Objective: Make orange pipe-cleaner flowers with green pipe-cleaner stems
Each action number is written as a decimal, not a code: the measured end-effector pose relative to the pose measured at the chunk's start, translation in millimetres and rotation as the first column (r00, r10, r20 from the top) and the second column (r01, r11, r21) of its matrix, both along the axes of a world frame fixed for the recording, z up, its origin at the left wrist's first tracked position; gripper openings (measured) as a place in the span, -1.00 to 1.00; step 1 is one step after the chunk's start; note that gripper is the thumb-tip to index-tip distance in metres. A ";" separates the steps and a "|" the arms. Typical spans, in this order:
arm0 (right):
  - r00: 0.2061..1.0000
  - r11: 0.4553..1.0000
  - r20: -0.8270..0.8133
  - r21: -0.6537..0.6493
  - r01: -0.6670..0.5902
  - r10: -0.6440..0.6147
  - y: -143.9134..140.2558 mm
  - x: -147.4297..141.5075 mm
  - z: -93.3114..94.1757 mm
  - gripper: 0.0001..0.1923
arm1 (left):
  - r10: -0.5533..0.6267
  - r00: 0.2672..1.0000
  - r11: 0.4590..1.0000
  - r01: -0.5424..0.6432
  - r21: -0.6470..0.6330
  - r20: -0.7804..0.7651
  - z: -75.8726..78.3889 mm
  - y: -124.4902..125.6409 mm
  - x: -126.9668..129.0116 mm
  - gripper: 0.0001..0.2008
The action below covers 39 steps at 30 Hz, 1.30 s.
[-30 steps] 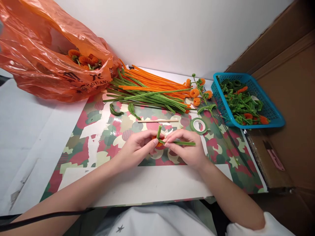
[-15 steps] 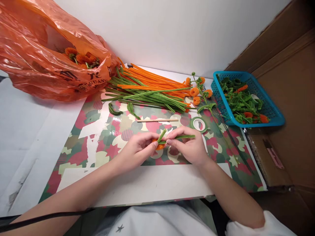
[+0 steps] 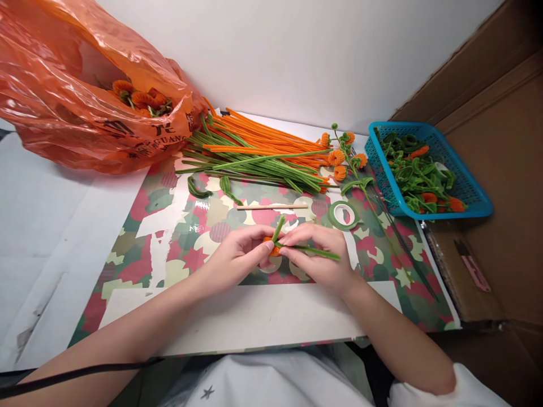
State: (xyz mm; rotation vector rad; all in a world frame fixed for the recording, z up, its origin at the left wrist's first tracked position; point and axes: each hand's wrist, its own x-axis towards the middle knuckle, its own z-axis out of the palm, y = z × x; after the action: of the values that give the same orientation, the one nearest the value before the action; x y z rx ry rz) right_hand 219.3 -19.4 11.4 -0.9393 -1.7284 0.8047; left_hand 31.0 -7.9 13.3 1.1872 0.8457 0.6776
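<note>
Both hands meet over the near middle of the patterned mat. Between the thumb and fingers of my left hand [image 3: 242, 252] is a small orange fuzzy flower [image 3: 271, 247], partly hidden by the fingers. My right hand [image 3: 322, 251] is closed in a pinch on a green pipe cleaner [image 3: 316, 251] at the flower. One end of the green stem points up between the hands; the other sticks out to the right across my right fingers. Just beyond the hands lies a thin wooden stick [image 3: 272, 207].
Bundles of green pipe cleaners [image 3: 263, 172] and orange pipe cleaners [image 3: 267, 131] lie behind. An orange plastic bag [image 3: 85, 135] stands at left. Right are a tape roll [image 3: 344, 215], a finished flower stem [image 3: 354, 164], a blue basket [image 3: 475, 206] of pieces and a cardboard wall [image 3: 492, 124].
My right fingers have shifted slightly left, closer to the flower. The green stem's right end has tipped downward, and its upright end stands a little higher.
</note>
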 end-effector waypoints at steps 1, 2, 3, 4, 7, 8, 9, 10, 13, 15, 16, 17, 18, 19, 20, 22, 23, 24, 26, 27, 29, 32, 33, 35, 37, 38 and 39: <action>1.000 1.000 0.015 0.015 0.017 -0.017 -0.2 -0.4 -0.9 -0.88 | 0.000 1.000 1.000 0.000 -0.003 0.005 -0.4 -0.2 0.2 -0.79; 0.999 0.999 0.032 0.026 0.031 -0.032 -0.3 -0.5 -1.4 -0.88 | 0.000 1.000 1.000 0.000 -0.005 0.006 -1.0 -0.4 0.3 -0.79; 0.998 0.999 0.052 0.029 0.042 -0.043 -0.4 -0.4 -1.6 -0.88 | 0.000 1.000 1.000 0.000 -0.004 0.002 -1.7 -0.6 0.4 -0.80; 0.996 0.998 0.067 0.029 0.050 -0.052 -0.5 0.0 -1.4 -0.87 | -0.001 1.000 1.000 0.001 -0.001 -0.005 -2.4 -0.8 0.4 -0.80; 0.993 0.996 0.085 -0.005 0.085 -0.085 -1.5 0.9 0.1 -0.86 | 0.007 1.000 1.000 -0.006 0.014 -0.030 -4.4 -1.2 0.2 -0.80; 0.991 0.994 0.085 -0.022 0.105 -0.102 -1.9 0.9 0.7 -0.86 | 0.014 0.999 1.000 -0.013 0.017 -0.041 -4.9 -1.4 0.2 -0.79; 0.989 0.992 0.084 -0.035 0.123 -0.120 -2.3 0.7 1.2 -0.86 | 0.023 0.999 1.000 -0.022 0.020 -0.050 -5.4 -1.5 0.2 -0.79; 0.987 0.989 0.084 -0.040 0.139 -0.136 -2.7 0.4 1.7 -0.86 | 0.030 0.998 0.999 -0.029 0.021 -0.057 -5.7 -1.5 0.2 -0.78; 0.989 0.991 0.071 -0.017 0.131 -0.129 -2.9 -0.6 1.9 -0.88 | 0.038 0.998 0.999 -0.037 0.022 -0.050 -5.9 -1.5 0.1 -0.79; 0.996 0.997 0.048 -0.001 0.076 -0.076 -2.6 -0.1 1.0 -0.88 | 0.028 0.999 1.000 -0.028 0.007 -0.020 -5.2 -1.3 0.0 -0.79; 0.998 0.999 0.036 0.002 0.042 -0.043 -2.3 0.6 0.4 -0.88 | 0.019 1.000 1.000 -0.019 -0.007 -0.003 -4.7 -1.2 -0.1 -0.80; 1.000 1.000 0.026 0.001 0.010 -0.010 -1.9 1.5 -0.1 -0.88 | 0.010 1.000 1.000 -0.009 -0.023 0.012 -4.3 -1.0 -0.3 -0.79; 1.000 1.000 0.017 -0.005 -0.018 0.018 -1.5 2.7 -0.5 -0.88 | 0.000 1.000 0.999 0.001 -0.036 0.023 -4.0 -0.9 -0.5 -0.79; 0.999 0.999 0.010 -0.018 -0.040 0.041 -1.0 4.0 -0.6 -0.88 | -0.010 0.999 0.999 0.011 -0.044 0.030 -3.9 -0.7 -0.8 -0.79; 0.998 0.998 0.002 -0.041 -0.056 0.056 -0.4 5.2 -0.5 -0.88 | -0.020 0.999 0.999 0.022 -0.047 0.033 -3.9 -0.6 -1.2 -0.78; 0.997 0.992 -0.021 -0.109 -0.070 0.068 0.8 7.1 0.2 -0.88 | -0.032 0.999 0.999 0.033 -0.037 0.034 -4.2 -0.3 -2.2 -0.77; 0.997 0.986 -0.041 -0.149 -0.074 0.069 1.5 7.8 0.7 -0.88 | -0.036 0.999 0.999 0.037 -0.030 0.032 -4.3 -0.1 -2.7 -0.77; 0.995 0.979 -0.067 -0.189 -0.081 0.069 2.2 8.4 1.0 -0.88 | -0.037 0.999 0.999 0.038 -0.023 0.030 -4.4 0.0 -3.2 -0.76; 0.989 0.960 -0.125 -0.261 -0.103 0.073 3.3 9.1 0.9 -0.87 | -0.036 0.999 0.999 0.036 -0.016 0.024 -4.3 0.0 -3.7 -0.75; 0.985 0.949 -0.151 -0.292 -0.122 0.080 3.8 9.5 0.6 -0.87 | -0.038 0.999 0.999 0.038 -0.013 0.021 -4.3 -0.3 -3.8 -0.74; 0.978 0.926 -0.179 -0.342 -0.162 0.105 4.2 10.6 0.0 -0.86 | -0.051 0.999 0.999 0.051 -0.005 0.016 -4.4 -1.0 -3.8 -0.74; 0.975 0.897 -0.174 -0.394 -0.200 0.141 4.5 13.1 1.0 -0.85 | -0.080 0.997 0.997 0.080 0.009 0.004 -5.0 -2.4 -3.4 -0.74; 0.975 0.889 -0.169 -0.410 -0.204 0.146 4.5 13.9 2.0 -0.84 | -0.086 0.996 0.996 0.086 0.011 -0.001 -5.1 -2.7 -3.3 -0.73; 0.977 0.877 -0.160 -0.436 -0.200 0.143 4.6 14.5 4.1 -0.84 | -0.089 0.996 0.996 0.089 0.008 -0.007 -5.1 -2.8 -2.9 -0.73; 0.982 0.869 -0.160 -0.467 -0.161 0.096 4.5 12.6 4.7 -0.83 | -0.073 0.997 0.997 0.073 0.007 -0.012 -4.7 -2.5 -2.0 -0.72; 0.985 0.871 -0.168 -0.477 -0.116 0.039 4.4 10.5 4.0 -0.81 | -0.054 0.998 0.998 0.054 0.010 -0.014 -4.3 -2.3 -1.4 -0.72; 0.982 0.873 -0.184 -0.484 -0.051 -0.044 4.0 7.6 2.6 -0.76 | -0.023 1.000 1.000 0.024 0.018 -0.019 -3.9 -2.1 -0.6 -0.71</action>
State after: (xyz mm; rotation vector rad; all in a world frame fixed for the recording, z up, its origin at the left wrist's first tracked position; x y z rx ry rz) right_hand 226.9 -15.4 14.1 -1.1472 -1.3816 1.3295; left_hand 30.4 -10.0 9.3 1.2195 0.8415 0.6568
